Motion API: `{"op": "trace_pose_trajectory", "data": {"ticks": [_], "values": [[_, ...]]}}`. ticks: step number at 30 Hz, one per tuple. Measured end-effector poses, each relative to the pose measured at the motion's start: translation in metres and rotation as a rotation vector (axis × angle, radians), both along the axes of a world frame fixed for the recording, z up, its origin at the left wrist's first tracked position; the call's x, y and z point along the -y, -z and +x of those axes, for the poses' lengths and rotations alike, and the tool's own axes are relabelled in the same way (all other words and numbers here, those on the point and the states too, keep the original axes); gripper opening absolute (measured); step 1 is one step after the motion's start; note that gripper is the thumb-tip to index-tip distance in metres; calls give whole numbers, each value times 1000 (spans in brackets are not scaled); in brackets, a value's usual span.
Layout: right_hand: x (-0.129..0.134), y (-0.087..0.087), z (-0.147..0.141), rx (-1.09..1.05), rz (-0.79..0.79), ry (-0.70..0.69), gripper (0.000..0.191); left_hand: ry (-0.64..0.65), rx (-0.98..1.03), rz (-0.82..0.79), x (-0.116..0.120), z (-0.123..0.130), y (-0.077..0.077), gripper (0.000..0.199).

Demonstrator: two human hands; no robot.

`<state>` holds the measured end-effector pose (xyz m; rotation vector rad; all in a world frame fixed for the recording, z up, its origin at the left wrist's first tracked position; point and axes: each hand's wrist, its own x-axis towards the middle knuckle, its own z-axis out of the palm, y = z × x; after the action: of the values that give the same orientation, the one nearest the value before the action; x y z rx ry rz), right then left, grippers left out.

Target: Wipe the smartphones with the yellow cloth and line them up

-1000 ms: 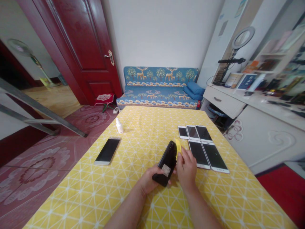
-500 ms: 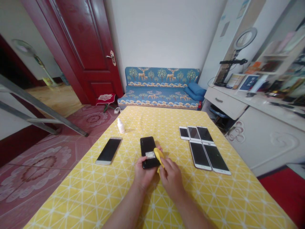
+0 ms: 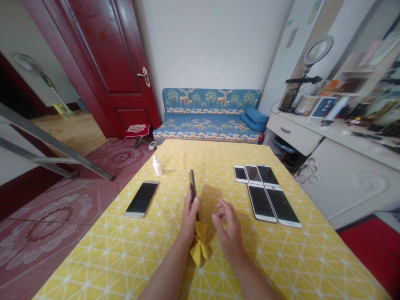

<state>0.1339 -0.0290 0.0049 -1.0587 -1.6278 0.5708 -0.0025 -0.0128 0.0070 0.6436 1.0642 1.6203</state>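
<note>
A black smartphone (image 3: 192, 183) stands edge-on to me, gripped in my left hand (image 3: 189, 210) above the middle of the table. Below that hand, a crumpled yellow cloth (image 3: 200, 245) lies on the tablecloth. To the right, my right hand (image 3: 228, 225) hovers apart from the phone with its fingers loosely curled and spaced, nothing in them. Left of the hands rests a phone with a light frame and dark screen (image 3: 143, 199). A small white bottle (image 3: 157, 166) stands upright behind it.
Several white-framed phones (image 3: 261, 202) lie face up in two rows at the right of the yellow patterned tablecloth (image 3: 125, 254). Beyond the table is a blue sofa (image 3: 212, 121). A white cabinet (image 3: 359, 166) stands to the right, a metal ladder-like frame (image 3: 59, 152) to the left.
My left hand has turned the phone from its back facing up to edge-on. The yellow cloth has left my right hand and now lies on the table; that hand has moved away from the phone.
</note>
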Motion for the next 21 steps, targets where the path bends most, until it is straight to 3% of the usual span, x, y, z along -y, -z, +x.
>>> {"op": "trace_pose_trajectory", "data": {"ticks": [3, 9, 15, 21], "values": [[-7, 9, 4, 21, 34, 131, 47, 49, -257, 109, -1, 9, 5, 48], [-13, 26, 11, 424, 63, 173, 45, 354, -380, 180, -1, 17, 15, 48], [-19, 32, 20, 714, -39, 153, 50, 313, -390, 132, -2, 14, 19, 44], [-36, 34, 43, 787, -81, 288, 49, 279, -400, 118, -2, 13, 21, 34]]}}
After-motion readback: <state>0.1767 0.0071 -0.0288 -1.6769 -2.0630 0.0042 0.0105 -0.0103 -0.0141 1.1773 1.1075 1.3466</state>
